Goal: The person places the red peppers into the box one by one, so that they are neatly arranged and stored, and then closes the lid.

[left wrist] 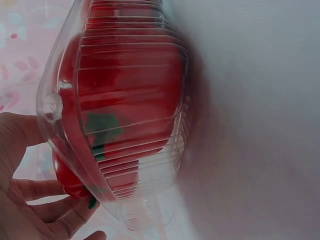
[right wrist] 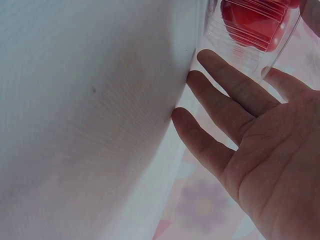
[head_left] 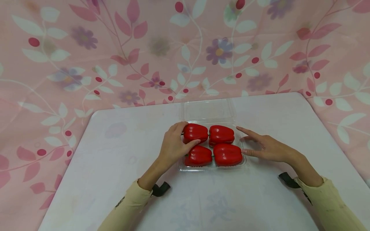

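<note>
Four-sided and clear, a plastic clamshell box (head_left: 214, 169) lies on the table with red bell peppers in two rows. My left hand (head_left: 172, 142) grips the back left bell pepper (head_left: 196, 132), its thumb over the near side and its fingers round the stem end. Below that thumb is the front left bell pepper (head_left: 199, 156). In the left wrist view the ribbed box wall (left wrist: 135, 155) shows a green stem behind it. My right hand (head_left: 267, 148) is spread at the box's right side, thumb tip by the front right bell pepper (head_left: 228, 155). Behind that one sits another bell pepper (head_left: 221, 134).
The box's transparent lid (head_left: 208, 110) is folded back toward the table's far edge. A white cloth covers the table (head_left: 121, 160), and a pink floral curtain (head_left: 162, 48) hangs behind it. Dark wrist mounts (head_left: 161, 189) project beside both forearms.
</note>
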Motion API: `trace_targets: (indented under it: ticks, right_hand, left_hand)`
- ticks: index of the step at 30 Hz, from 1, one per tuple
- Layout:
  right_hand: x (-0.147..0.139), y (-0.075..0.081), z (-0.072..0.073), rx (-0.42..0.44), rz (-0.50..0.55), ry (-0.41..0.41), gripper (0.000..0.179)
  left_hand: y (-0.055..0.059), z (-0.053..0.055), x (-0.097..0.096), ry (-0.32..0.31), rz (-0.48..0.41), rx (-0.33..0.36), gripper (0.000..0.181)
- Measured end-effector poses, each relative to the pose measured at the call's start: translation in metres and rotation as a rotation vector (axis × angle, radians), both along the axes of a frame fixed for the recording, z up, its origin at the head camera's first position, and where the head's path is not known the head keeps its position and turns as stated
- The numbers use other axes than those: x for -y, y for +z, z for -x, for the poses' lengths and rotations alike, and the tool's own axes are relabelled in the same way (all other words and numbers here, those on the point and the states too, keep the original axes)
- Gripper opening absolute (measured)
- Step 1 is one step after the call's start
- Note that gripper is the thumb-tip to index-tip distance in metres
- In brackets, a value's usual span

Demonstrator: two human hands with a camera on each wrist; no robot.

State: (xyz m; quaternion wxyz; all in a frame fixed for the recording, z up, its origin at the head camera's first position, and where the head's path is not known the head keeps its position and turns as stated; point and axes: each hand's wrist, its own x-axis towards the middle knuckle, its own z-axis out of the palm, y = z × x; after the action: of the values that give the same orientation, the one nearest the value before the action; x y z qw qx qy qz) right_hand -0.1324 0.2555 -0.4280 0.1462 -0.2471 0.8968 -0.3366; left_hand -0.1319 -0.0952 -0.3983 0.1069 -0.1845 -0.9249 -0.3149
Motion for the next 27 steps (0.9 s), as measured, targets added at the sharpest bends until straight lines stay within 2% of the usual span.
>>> trace_targets:
  ticks: [17, 27]
  right_hand:
    - [0.0, 0.0, -0.001, 0.0, 0.017, -0.001, 0.083]
    - [0.0, 0.0, 0.0, -0.003, 0.011, 0.011, 0.084]
  left_hand:
    - [0.007, 0.0, -0.002, -0.02, 0.085, -0.006, 0.061]
    - [0.011, 0.001, -0.005, -0.024, 0.118, 0.022, 0.062]
